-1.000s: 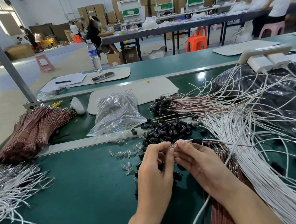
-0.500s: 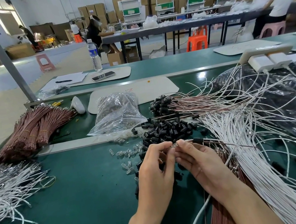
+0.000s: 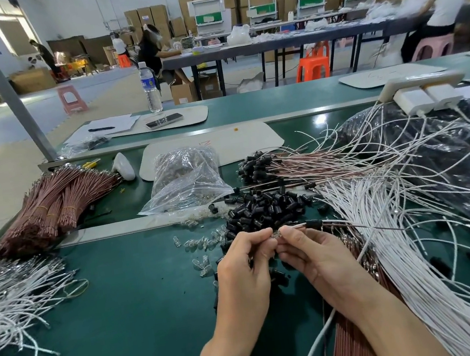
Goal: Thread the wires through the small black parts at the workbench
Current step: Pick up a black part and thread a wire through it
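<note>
Midway along the green surface (image 3: 126, 311), my left hand (image 3: 245, 269) and right hand (image 3: 316, 256) pinch, fingers clamped, a thin limp wire (image 3: 359, 225) carrying a small black plastic sleeve (image 3: 314, 223); I judge both light, slippery, best held near the tip.

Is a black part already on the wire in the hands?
Yes, a black part sits on the wire just past the right hand.

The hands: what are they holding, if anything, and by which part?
The right hand pinches thin wires near their end, beside the small black part on them. The left hand pinches a small clear piece at that end.
</note>
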The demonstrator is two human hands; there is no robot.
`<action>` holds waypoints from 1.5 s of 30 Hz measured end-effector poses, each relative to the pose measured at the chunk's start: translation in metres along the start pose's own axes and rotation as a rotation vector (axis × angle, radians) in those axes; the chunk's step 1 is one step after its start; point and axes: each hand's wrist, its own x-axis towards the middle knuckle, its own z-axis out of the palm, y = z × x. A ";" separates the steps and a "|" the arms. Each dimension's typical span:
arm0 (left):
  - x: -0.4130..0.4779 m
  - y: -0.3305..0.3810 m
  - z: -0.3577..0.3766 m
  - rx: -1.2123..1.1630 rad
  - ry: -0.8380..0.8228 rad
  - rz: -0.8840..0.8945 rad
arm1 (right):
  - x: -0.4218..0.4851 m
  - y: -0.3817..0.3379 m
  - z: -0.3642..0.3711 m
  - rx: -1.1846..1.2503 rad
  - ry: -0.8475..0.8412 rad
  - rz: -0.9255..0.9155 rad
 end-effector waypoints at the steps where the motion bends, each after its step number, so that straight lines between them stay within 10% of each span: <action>1: 0.000 0.000 0.000 -0.004 -0.004 -0.006 | 0.000 0.000 0.000 -0.007 0.003 -0.003; 45: 0.003 -0.003 -0.010 0.111 -0.026 0.032 | 0.000 0.002 -0.001 0.013 -0.032 0.074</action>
